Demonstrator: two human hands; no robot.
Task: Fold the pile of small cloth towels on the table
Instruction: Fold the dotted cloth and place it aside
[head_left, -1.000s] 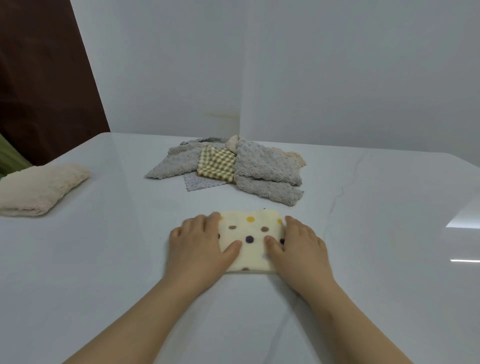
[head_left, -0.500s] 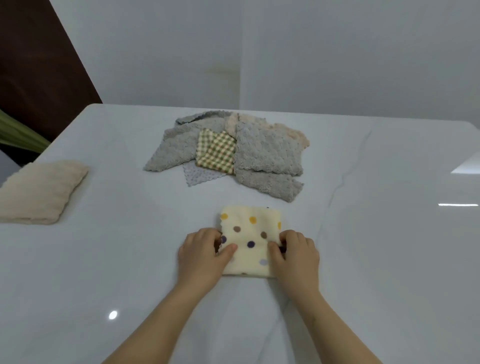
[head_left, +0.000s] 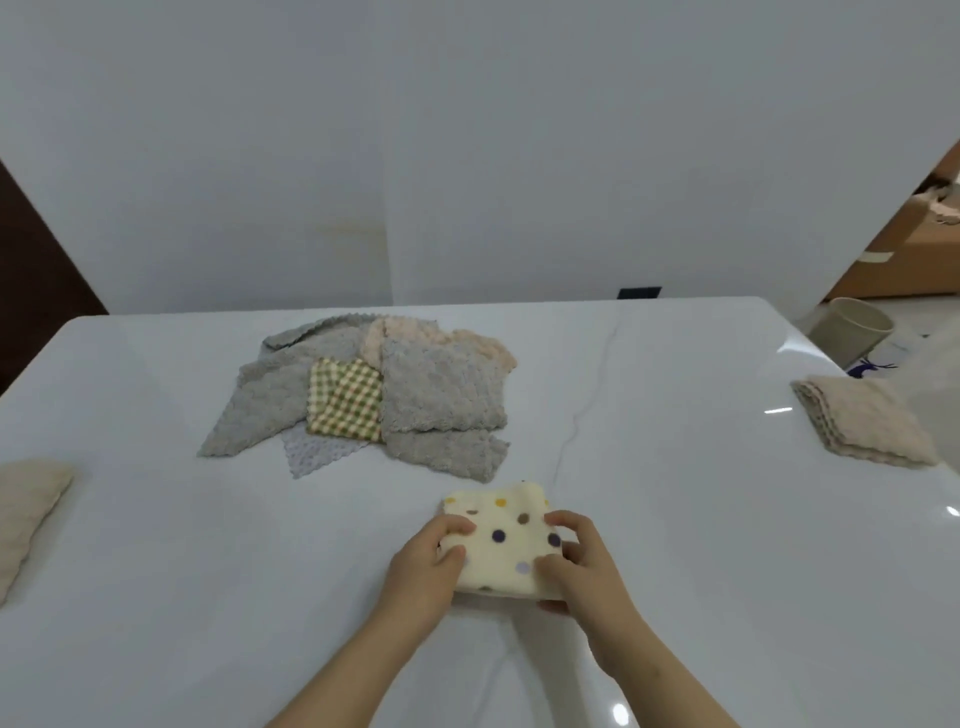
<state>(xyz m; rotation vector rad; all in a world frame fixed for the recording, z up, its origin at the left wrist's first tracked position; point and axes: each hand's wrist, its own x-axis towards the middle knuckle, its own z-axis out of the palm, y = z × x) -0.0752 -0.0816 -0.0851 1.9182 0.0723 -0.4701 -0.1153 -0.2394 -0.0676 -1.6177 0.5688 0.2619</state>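
Note:
A folded cream towel with coloured dots (head_left: 501, 540) sits near the front of the white table (head_left: 675, 519). My left hand (head_left: 426, 566) grips its left edge, fingers curled over the top. My right hand (head_left: 582, 566) pinches its right edge, thumb under the near corner, which looks slightly lifted. Behind it lies the unfolded pile: grey fluffy towels (head_left: 441, 395), a green-and-yellow checked cloth (head_left: 345, 402), a pale lilac cloth (head_left: 317, 452) and a peach towel (head_left: 400, 332) at the back.
A folded peach towel (head_left: 862, 426) rests at the table's right edge. A beige folded towel (head_left: 26, 514) lies at the left edge. A pale bucket (head_left: 852, 332) and cardboard boxes (head_left: 904, 260) stand on the floor beyond the right side. A white wall rises behind the table.
Both hands went from pressing flat on the dotted towel to gripping its side edges. The camera has turned to the right, bringing the right-hand peach towel into view.

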